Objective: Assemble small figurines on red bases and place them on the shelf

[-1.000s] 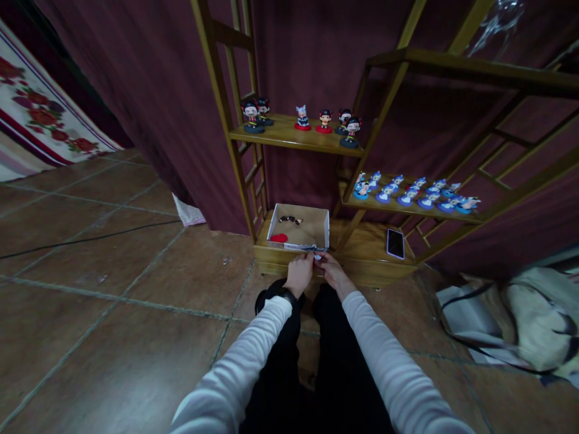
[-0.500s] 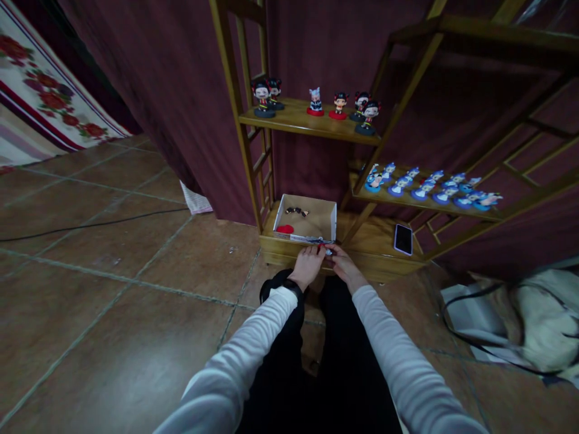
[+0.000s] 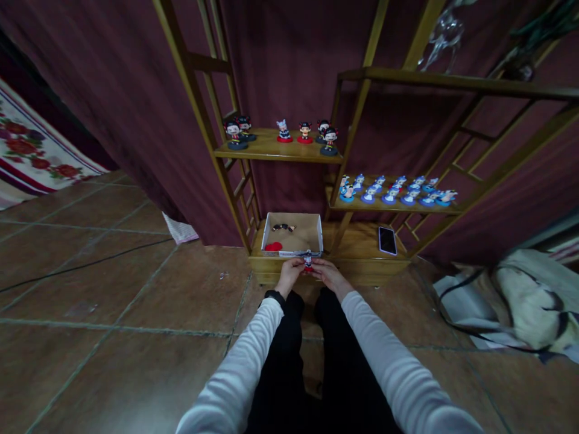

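A small figurine point(image 3: 308, 260) with a white and dark body stands upright on a red base between my hands. My left hand point(image 3: 291, 272) pinches it from the left, and my right hand point(image 3: 329, 274) grips it from the right. Just beyond my fingers a shallow cardboard box point(image 3: 312, 225) rests on the lowest shelf. Inside it lie a row of small dark pieces point(image 3: 284, 228) and some red pieces point(image 3: 273, 246), likely round bases. A similar figurine on a red base point(image 3: 283, 131) is on the upper left shelf, near one with dark hair point(image 3: 304, 132).
Several black-haired figurines point(image 3: 330, 141) stand on the upper wooden shelf point(image 3: 271, 150). Rows of blue and white figurines point(image 3: 389, 191) fill the right shelf. A phone point(image 3: 387, 240) lies on the low shelf. A pale bag point(image 3: 525, 295) sits on the floor at right; a cable point(image 3: 90, 265) runs at left.
The figurine now stands upright between both hands, its front in sight; before, fingers mostly covered it. My hands have drawn level on either side. The camera view has shifted up and to the right.
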Demonstrator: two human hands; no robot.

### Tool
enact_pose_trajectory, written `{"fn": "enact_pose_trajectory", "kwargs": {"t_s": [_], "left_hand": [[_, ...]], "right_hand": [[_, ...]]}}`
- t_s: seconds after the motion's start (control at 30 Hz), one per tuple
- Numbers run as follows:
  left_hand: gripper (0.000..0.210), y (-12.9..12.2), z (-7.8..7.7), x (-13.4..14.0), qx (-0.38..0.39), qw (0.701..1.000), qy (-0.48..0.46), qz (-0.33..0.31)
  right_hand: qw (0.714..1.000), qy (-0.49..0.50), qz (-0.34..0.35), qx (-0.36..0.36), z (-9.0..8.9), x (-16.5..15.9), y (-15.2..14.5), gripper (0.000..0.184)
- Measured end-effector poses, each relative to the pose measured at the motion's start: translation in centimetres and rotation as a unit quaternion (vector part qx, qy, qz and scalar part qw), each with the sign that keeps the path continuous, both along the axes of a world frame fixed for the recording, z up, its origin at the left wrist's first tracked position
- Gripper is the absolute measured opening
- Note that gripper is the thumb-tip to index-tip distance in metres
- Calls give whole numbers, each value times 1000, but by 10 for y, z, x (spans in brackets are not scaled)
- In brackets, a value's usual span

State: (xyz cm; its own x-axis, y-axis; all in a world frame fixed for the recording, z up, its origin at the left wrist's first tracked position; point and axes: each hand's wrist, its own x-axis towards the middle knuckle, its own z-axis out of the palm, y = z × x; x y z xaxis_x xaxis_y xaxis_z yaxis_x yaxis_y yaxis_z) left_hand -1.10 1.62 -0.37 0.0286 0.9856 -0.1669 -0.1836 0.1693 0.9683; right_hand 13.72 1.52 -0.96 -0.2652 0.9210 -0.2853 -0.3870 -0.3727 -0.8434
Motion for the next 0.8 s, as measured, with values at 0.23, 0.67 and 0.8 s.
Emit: {"fn": "enact_pose_trajectory", "kwargs": {"t_s": [0.23, 0.67, 0.8], "left_hand": [[22, -5, 4, -4, -94, 991, -90, 8], [27, -6, 4, -9, -102, 992, -77, 5], [32, -7, 4, -9, -102, 992, -70, -21]], "right_hand": [[999, -1, -35, 2, 5, -8, -5, 28], [999, 15, -39, 23, 12, -16, -10, 32], [999, 15, -43, 26, 12, -17, -11, 29]]}}
